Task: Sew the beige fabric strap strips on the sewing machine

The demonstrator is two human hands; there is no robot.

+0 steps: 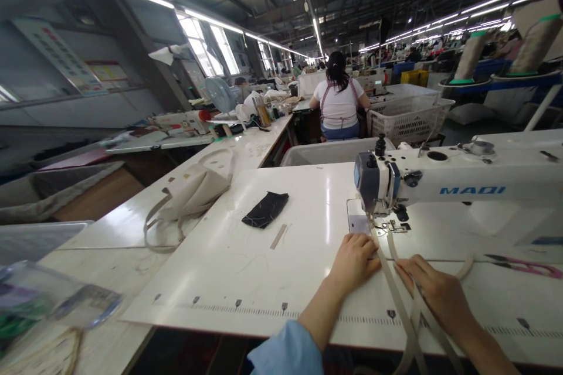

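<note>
A long beige fabric strap (390,281) runs from under the presser foot of the white sewing machine (426,181) toward me and hangs off the table's front edge. Just in front of the needle, my left hand (357,258) is closed, its fingertips at the strap's left side. My right hand (433,290) pinches a second length of the beige strapping a little to the right. Part of that length is covered by my right fingers, so I cannot tell whether both lengths are one piece. The stitching point is partly hidden.
Pink-handled scissors (530,265) lie at the right. On the white table (308,281) are a black fabric piece (266,210) and a short beige scrap (278,237). Beige bag parts (193,193) are heaped left. A seated co-worker (338,99) and a white basket (409,120) are ahead.
</note>
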